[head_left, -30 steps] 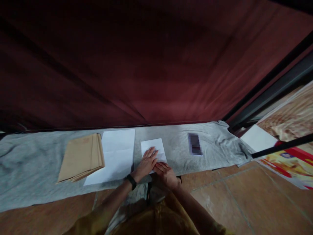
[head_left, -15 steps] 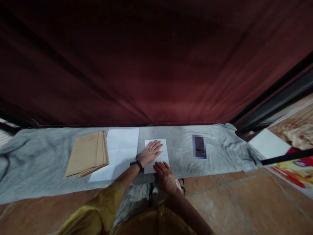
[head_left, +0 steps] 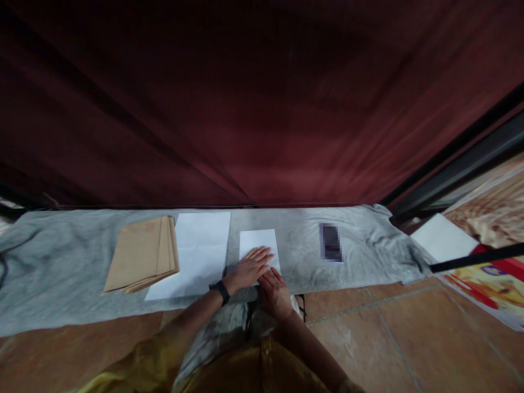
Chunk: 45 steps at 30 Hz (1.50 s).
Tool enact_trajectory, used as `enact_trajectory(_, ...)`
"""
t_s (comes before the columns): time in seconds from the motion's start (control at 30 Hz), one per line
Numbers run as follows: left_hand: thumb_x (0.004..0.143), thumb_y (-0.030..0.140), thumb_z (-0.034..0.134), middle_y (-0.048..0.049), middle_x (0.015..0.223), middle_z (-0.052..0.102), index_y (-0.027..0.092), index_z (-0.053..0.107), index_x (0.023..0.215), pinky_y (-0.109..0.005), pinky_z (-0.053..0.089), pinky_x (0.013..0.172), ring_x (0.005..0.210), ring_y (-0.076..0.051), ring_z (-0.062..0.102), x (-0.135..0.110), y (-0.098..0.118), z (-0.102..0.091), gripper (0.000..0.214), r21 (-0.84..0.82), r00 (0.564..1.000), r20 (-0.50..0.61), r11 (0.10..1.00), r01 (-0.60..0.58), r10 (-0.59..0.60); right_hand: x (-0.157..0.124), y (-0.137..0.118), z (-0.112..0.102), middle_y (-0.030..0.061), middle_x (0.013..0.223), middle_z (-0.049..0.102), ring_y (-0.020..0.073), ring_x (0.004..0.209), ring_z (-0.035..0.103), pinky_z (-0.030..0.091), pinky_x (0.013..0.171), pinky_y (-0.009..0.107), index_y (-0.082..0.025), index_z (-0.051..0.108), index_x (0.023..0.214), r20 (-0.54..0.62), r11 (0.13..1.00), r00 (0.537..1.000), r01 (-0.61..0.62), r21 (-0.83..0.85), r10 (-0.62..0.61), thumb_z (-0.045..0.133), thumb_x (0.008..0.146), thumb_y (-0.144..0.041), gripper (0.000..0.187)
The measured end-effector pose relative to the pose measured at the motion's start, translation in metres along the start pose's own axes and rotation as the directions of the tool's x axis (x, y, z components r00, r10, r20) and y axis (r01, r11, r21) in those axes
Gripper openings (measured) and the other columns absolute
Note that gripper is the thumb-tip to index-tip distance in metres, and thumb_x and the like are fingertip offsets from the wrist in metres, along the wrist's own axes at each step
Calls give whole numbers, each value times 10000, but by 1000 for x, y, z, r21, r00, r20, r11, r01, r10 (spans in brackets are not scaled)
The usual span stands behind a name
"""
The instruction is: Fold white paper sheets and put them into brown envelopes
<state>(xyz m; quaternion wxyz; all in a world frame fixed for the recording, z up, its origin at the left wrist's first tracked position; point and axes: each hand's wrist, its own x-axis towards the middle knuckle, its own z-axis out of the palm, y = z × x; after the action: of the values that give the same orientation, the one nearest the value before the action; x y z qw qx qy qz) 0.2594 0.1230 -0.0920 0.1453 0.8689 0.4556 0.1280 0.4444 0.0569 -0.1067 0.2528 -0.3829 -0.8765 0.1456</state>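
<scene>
A small white sheet of paper (head_left: pixel 257 238), perhaps folded, lies on the grey cloth (head_left: pixel 297 234) straight in front of me. My left hand (head_left: pixel 250 266) rests flat across its lower part, palm down with the fingers stretched to the right. Beside it, my right hand (head_left: pixel 275 292) lies with extended fingers on the sheet's lower right edge, the fingertips close to the left hand. The two hands cover the sheet's near edge. To the left is a larger white sheet of paper (head_left: pixel 202 245), partly under a stack of brown envelopes (head_left: pixel 137 248).
A dark phone-like object (head_left: pixel 331 243), blurred out, lies on the cloth at right. A dark red curtain (head_left: pixel 262 136) hangs behind. Past the right end are a black metal bar (head_left: pixel 478 257), a white panel (head_left: pixel 444 237) and a colourful printed box (head_left: pixel 491 284). Brown floor tiles (head_left: pixel 347 327) show below.
My left hand has slid down the small sheet toward me, close to the right hand. My right hand keeps nearly the same place. The view has shifted slightly.
</scene>
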Motion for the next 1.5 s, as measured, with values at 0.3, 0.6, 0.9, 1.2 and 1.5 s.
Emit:
enact_trajectory(0.3,932,430,629,-57,1563,486,273,563,1425,-454,345,1227,1478,-220,398,-84,7,-23,521,-116,998,15,992,59,-58,3,2,-8,129,1415,614,221,1348,529,361,1196,479,-178,574,1400,66,1000,998,12,25,-14,531,906,-96,503)
enact_trajectory(0.6,979,308,532,-51,1237,741,243,745,1117,-391,523,1066,1181,-202,667,-77,11,-12,262,-258,929,-203,933,252,-308,9,45,-41,76,1221,733,204,1156,662,512,1035,409,-231,698,1236,40,979,999,-27,203,19,528,985,-175,308)
enact_trajectory(0.9,1003,404,478,-53,932,789,207,738,1047,-273,525,754,821,-188,718,-48,13,-21,329,-307,714,-158,721,621,-682,35,56,-42,78,941,768,205,889,705,549,846,309,-172,738,1020,13,886,918,-387,255,397,471,1010,-369,331)
enact_trajectory(1.2,1028,409,435,-87,948,771,188,705,1101,-268,468,722,881,-208,720,-26,13,-26,357,-151,632,-177,655,740,-755,60,52,-41,36,921,766,168,818,704,481,727,225,-215,714,977,66,810,809,-587,17,585,449,1032,-355,305)
enact_trajectory(1.5,1038,427,355,-120,984,773,188,692,1137,-282,490,749,928,-227,728,-9,20,-43,425,40,577,-103,577,816,-810,79,44,-43,72,961,776,196,889,738,492,751,245,-224,709,1074,76,740,748,-627,-243,659,457,1053,-379,296)
